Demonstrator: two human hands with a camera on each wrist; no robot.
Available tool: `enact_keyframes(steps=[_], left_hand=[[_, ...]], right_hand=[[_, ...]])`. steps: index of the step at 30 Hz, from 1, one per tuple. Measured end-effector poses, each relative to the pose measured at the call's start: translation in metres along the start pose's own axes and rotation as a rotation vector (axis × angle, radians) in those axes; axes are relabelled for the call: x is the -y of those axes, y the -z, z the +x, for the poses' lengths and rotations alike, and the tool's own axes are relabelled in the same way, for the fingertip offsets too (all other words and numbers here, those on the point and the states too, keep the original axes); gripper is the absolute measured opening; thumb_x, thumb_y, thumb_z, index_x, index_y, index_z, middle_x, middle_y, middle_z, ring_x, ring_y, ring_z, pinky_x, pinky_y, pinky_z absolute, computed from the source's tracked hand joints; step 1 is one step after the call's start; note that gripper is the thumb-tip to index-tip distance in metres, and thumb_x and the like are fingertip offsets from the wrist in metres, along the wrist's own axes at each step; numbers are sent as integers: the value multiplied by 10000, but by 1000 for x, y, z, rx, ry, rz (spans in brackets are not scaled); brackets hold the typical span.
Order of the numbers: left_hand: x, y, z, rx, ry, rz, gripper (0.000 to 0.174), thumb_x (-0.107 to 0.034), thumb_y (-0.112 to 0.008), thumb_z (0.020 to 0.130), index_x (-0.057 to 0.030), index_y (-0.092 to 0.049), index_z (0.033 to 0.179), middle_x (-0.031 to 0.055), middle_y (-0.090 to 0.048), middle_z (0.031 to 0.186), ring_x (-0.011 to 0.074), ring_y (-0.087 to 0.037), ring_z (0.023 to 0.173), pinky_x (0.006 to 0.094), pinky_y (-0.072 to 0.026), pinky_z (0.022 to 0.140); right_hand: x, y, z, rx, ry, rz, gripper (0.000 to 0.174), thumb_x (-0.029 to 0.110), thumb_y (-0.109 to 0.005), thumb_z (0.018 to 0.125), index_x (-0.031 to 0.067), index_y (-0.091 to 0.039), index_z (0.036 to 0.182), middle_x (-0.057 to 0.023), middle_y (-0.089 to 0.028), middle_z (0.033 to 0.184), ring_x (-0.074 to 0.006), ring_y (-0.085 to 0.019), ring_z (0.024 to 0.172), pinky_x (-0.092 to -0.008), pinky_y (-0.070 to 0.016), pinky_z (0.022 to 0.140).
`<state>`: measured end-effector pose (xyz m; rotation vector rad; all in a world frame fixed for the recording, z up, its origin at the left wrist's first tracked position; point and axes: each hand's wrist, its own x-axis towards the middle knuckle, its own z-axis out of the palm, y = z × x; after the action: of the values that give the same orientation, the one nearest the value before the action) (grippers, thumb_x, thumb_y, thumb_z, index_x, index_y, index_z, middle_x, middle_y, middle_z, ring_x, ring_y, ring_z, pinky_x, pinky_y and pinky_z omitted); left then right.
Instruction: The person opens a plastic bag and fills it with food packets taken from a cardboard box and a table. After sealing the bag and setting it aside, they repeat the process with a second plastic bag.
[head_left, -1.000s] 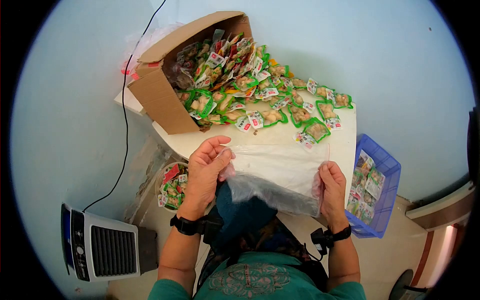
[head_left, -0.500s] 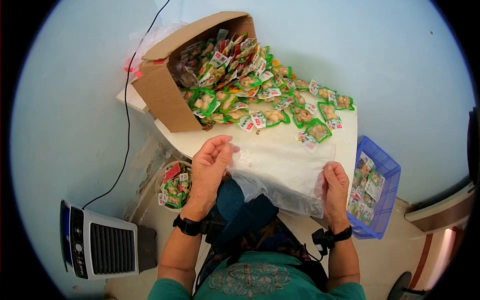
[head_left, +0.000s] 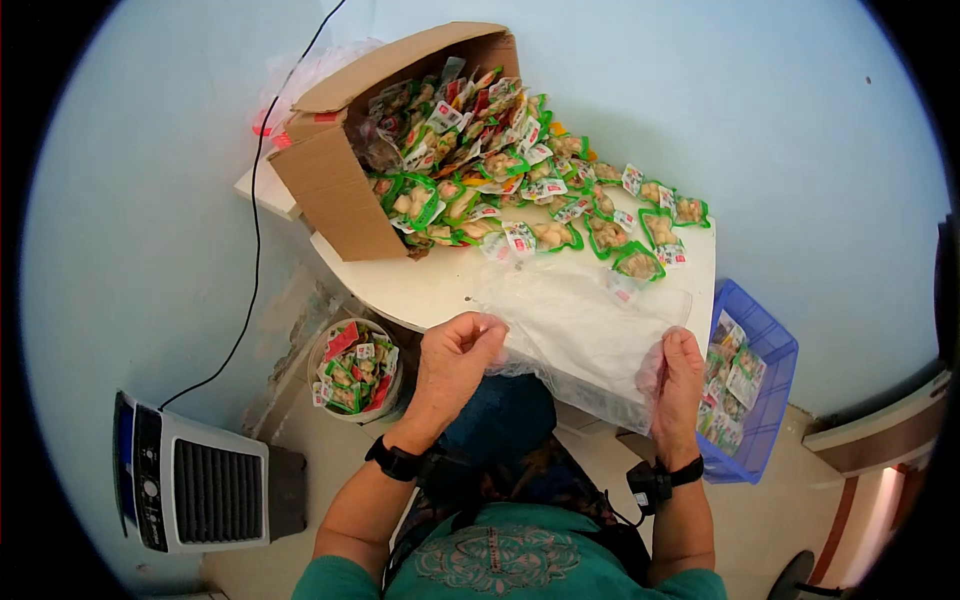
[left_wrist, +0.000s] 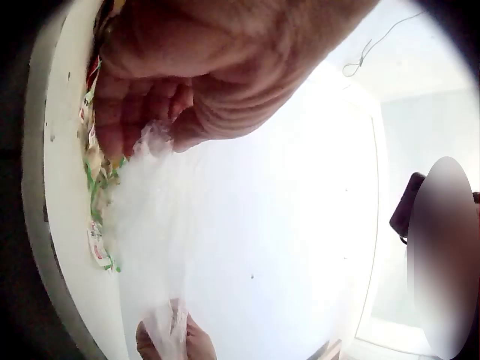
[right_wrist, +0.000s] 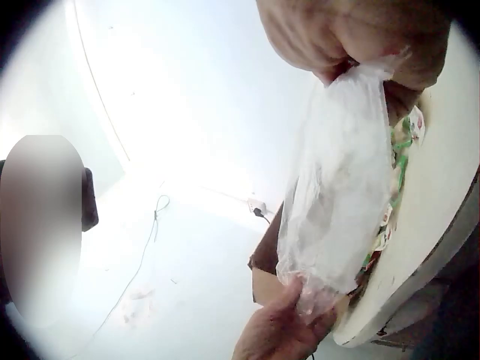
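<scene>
A clear plastic bag [head_left: 590,325] is stretched between both hands over the near edge of the white table. The left hand [head_left: 456,365] pinches its left end between thumb and fingers; the right hand [head_left: 680,385] pinches its right end. In the left wrist view the bag [left_wrist: 154,217] hangs from the left hand [left_wrist: 202,75], while the right hand [left_wrist: 176,341] holds the far end. The right wrist view shows the bag [right_wrist: 337,172] between the right hand [right_wrist: 360,37] and the left hand [right_wrist: 277,330]. Past the bag, small food packets [head_left: 608,235] lie spread on the table.
An open cardboard box [head_left: 335,200] lies on its side at the table's back left, packets spilling out. A round bucket [head_left: 398,385] of packets stands below left, and a blue basket [head_left: 770,400] with packets at right. An air cooler [head_left: 215,490] is at lower left.
The left hand has moved down and slightly right with its end of the bag, whose upper edge now lies nearer the packets. The right hand has shifted slightly, still pinching the bag.
</scene>
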<state>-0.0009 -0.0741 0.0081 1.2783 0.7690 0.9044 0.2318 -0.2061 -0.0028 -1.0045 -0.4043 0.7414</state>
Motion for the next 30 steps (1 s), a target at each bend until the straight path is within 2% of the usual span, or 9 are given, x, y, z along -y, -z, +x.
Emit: enact_keyframes(steps=[4, 7, 13, 16, 19, 22, 25, 28, 30], left_hand=[[-14, 9, -3, 40, 51, -2, 136, -120, -641, 959, 2, -679, 1004, -12, -638, 756, 52, -542, 589, 199, -452, 549], [-18, 14, -5, 120, 22, 52, 138, -115, -635, 960, 5, -680, 1012, -11, -636, 758, 50, -542, 588, 192, -445, 537], [-16, 18, -6, 145, -4, 21, 164, -147, -679, 940, -5, -684, 1022, -31, -646, 820, 22, -553, 719, 186, -450, 645], [-16, 22, -5, 142, 31, 60, 181, -160, -663, 944, 8, -681, 1009, 18, -668, 838, 84, -606, 769, 228, -489, 721], [-11, 19, -3, 35, 47, -5, 182, -157, -663, 946, 15, -682, 1004, 33, -681, 851, 93, -614, 766, 237, -493, 725], [-4, 24, -3, 35, -26, -145, 173, -153, -654, 953, 12, -683, 996, 51, -689, 854, 107, -626, 756, 244, -501, 721], [-7, 28, -6, 11, 39, -307, 159, -150, -646, 958, 4, -682, 972, 63, -693, 856, 120, -636, 731, 247, -508, 694], [-11, 31, -10, 7, 88, -414, 158, -153, -660, 955, 1, -686, 975, 45, -684, 813, 97, -632, 702, 237, -503, 636], [-10, 36, -12, 22, 68, -395, 176, -170, -653, 962, 2, -685, 977, 40, -674, 785, 96, -621, 678, 235, -494, 617]], right_hand=[[4, 7, 3, -33, 89, -39, 158, 214, -531, 1031, 95, -560, 931, 32, -515, 655, -57, -439, 493, -220, -364, 435], [5, 9, 3, -31, 109, -56, 162, 215, -532, 1032, 94, -560, 928, 34, -515, 649, -55, -443, 492, -214, -370, 435], [7, 8, 0, 14, 85, -39, 144, 192, -533, 1030, 94, -559, 929, 36, -517, 653, -49, -444, 491, -210, -377, 439], [5, 7, -2, 38, 77, -40, 134, 172, -531, 1030, 92, -561, 927, 44, -512, 657, -40, -440, 502, -204, -365, 444], [2, 4, -3, 63, 61, -30, 130, 155, -532, 1028, 88, -564, 922, 53, -508, 668, -31, -440, 522, -196, -356, 455], [6, -3, -9, 94, 53, -36, 127, 148, -533, 1027, 83, -568, 924, 57, -513, 680, -27, -440, 535, -188, -351, 464], [6, -7, -11, 97, 60, -71, 127, 153, -534, 1027, 81, -570, 928, 52, -521, 681, -28, -437, 529, -186, -346, 461], [5, -13, -12, 62, 87, -131, 128, 158, -536, 1027, 80, -571, 931, 47, -524, 674, -30, -433, 517, -188, -338, 453], [4, -14, -12, 72, 92, -145, 132, 163, -537, 1027, 81, -570, 928, 45, -525, 670, -31, -433, 513, -190, -335, 450]])
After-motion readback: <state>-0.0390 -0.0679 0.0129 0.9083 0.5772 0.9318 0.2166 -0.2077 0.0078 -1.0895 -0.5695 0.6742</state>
